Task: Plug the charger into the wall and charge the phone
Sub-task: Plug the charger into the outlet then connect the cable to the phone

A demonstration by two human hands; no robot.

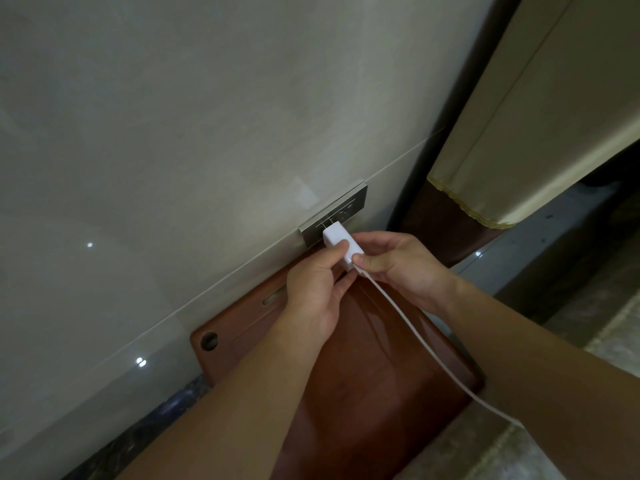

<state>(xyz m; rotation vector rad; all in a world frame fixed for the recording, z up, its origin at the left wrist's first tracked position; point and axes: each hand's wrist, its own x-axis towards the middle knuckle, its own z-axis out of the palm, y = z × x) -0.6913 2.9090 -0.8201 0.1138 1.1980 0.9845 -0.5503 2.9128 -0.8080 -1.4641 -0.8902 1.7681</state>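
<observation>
A white charger block (337, 239) sits with its front end against the grey metal wall socket plate (341, 211) low on the pale tiled wall. My left hand (318, 289) pinches the charger from the left and below. My right hand (401, 265) holds its rear end from the right, where the white cable (426, 344) leaves it. The cable runs down to the right and passes under my right forearm. Whether the prongs are inside the socket is hidden. No phone is in view.
A reddish-brown wooden board (363, 375) with a round hole lies below the socket, against the wall. A dark wooden post (460, 109) stands to the right, with cream fringed fabric (526, 133) beside it. A dark marble strip (156, 420) borders the floor.
</observation>
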